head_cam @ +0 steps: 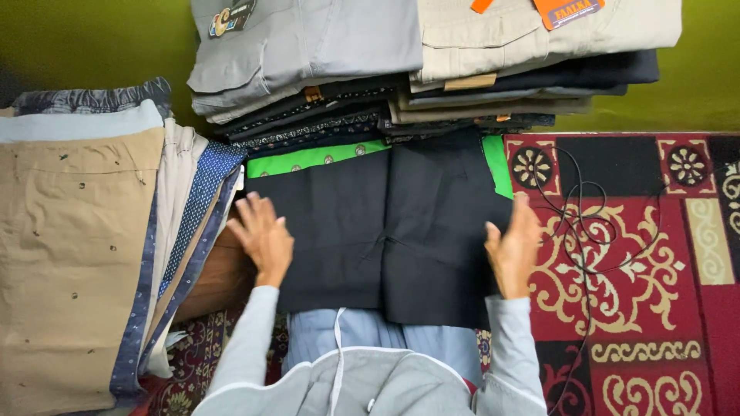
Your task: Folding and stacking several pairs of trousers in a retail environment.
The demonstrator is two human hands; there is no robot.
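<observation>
A folded black garment lies flat in front of me, on top of a bright green cloth whose edge shows at the back and right. My left hand rests with fingers spread on the garment's left edge. My right hand stands edge-on against the garment's right side, fingers apart. Neither hand grips anything. Grey sleeves cover both arms.
A stack of folded tan and blue clothes sits at the left. Two piles of folded grey, beige and dark trousers stand at the back. A red patterned carpet lies at the right with a thin black cord on it.
</observation>
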